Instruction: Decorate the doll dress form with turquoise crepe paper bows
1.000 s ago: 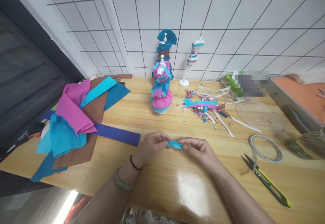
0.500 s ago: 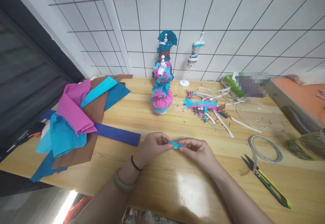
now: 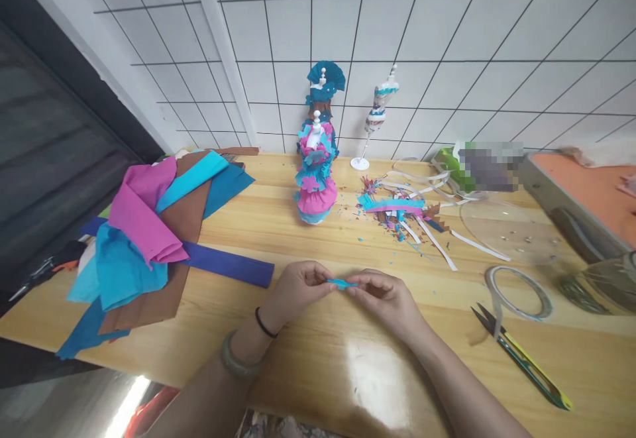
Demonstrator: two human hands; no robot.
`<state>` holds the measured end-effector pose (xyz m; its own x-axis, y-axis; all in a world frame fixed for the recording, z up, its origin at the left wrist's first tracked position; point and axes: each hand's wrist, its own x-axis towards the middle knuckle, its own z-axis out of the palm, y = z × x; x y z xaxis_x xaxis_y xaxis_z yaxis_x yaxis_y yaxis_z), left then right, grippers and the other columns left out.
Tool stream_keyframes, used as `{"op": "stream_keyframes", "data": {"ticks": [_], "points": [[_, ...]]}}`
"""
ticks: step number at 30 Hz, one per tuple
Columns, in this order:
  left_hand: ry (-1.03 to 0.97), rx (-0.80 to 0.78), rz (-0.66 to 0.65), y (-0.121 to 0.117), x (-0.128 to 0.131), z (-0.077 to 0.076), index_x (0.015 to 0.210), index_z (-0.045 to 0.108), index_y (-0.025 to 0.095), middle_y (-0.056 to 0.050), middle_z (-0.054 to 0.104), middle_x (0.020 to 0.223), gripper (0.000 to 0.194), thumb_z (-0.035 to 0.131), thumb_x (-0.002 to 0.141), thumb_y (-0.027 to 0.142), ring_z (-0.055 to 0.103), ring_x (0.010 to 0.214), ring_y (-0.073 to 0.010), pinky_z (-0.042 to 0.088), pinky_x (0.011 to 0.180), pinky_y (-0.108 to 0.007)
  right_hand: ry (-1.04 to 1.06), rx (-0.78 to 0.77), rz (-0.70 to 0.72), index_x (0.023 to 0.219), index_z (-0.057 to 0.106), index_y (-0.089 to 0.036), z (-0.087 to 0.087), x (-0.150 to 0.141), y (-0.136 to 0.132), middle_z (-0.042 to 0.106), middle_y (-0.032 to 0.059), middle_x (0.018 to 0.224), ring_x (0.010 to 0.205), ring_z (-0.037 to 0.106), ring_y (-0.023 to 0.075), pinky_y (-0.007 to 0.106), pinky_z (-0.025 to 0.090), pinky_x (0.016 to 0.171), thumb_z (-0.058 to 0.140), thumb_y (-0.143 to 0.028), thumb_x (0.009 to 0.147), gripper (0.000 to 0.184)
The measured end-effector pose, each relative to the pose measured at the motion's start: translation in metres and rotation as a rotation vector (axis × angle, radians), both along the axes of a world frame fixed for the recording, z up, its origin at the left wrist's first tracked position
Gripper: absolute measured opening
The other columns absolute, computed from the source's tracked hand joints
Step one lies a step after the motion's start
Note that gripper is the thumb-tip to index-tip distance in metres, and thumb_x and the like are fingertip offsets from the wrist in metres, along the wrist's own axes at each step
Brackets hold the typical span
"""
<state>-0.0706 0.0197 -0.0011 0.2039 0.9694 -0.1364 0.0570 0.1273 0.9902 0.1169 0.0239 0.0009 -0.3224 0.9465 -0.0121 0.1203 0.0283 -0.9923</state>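
From the head camera I see two bare hands over the middle of a wooden table, with a small blue piece of paper stretched between them. The left hand has its thumb and forefinger closed on one end; the right hand grips the other end the same way. Its remaining fingers are curled loosely. The paper shows as a thin, narrow band, just above the tabletop or touching it, I cannot tell which. A black band and a bracelet circle the left wrist.

Beyond the hands stands a small figure in a pink and blue dress, another with a teal fan behind it, and a white dress form to the right. Coloured sheets lie heaped at left, a dark blue strip reaching towards the left hand. At right are scraps, a tape roll and snips
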Motion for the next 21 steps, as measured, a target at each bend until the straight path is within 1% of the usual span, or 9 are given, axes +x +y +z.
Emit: {"op": "stream_keyframes", "data": {"ticks": [3,7,11,16,21], "points": [[0.05,0.027,-0.007,0.0,-0.0006,0.0008,0.073,0.062,0.013,-0.001,0.063,0.067,0.016,0.067,0.067,0.027,0.054,0.06,-0.0085,0.041,0.056,-0.019,-0.03,0.017,0.025,0.079,0.068,-0.02,0.0033,0.0008,0.0007,0.066,0.0041,0.076,0.069,0.059,0.0141,0.025,0.045,0.062,0.062,-0.032,0.074,0.015],[0.109,0.045,-0.01,-0.0007,-0.0021,0.0048,0.072,0.062,0.013,-0.001,0.062,0.066,0.017,0.066,0.068,0.03,0.054,0.06,-0.009,0.041,0.056,-0.02,-0.049,-0.027,0.051,0.079,0.068,-0.018,0.0069,0.0013,0.001,0.066,0.0042,0.076,0.07,0.058,0.0137,0.024,0.045,0.063,0.06,-0.033,0.076,0.017],[0.09,0.036,-0.037,-0.0014,-0.002,0.0083,0.073,0.06,0.013,-0.001,0.062,0.068,0.017,0.065,0.069,0.029,0.055,0.063,-0.0094,0.042,0.059,-0.02,-0.057,-0.059,0.056,0.078,0.067,-0.017,0.0078,0.0016,0.0002,0.065,0.0035,0.075,0.069,0.057,0.0131,0.024,0.044,0.062,0.059,-0.035,0.076,0.019],[0.03,0.054,-0.071,-0.0024,0.0002,0.0086,0.081,0.059,0.014,-0.002,0.062,0.076,0.018,0.065,0.07,0.027,0.057,0.071,-0.0106,0.045,0.066,-0.021,-0.064,-0.058,0.059,0.077,0.066,-0.016,0.0081,0.0,-0.0013,0.064,0.0042,0.074,0.068,0.056,0.0137,0.025,0.043,0.063,0.059,-0.036,0.075,0.022],[0.081,0.073,-0.056,-0.0022,0.0004,0.0085,0.076,0.061,0.014,-0.002,0.063,0.073,0.013,0.063,0.071,0.025,0.057,0.068,-0.0102,0.044,0.064,-0.021,-0.064,-0.063,0.066,0.078,0.067,-0.016,0.0091,-0.0018,-0.0022,0.065,0.005,0.075,0.069,0.057,0.0143,0.025,0.044,0.063,0.059,-0.037,0.075,0.023]]}}
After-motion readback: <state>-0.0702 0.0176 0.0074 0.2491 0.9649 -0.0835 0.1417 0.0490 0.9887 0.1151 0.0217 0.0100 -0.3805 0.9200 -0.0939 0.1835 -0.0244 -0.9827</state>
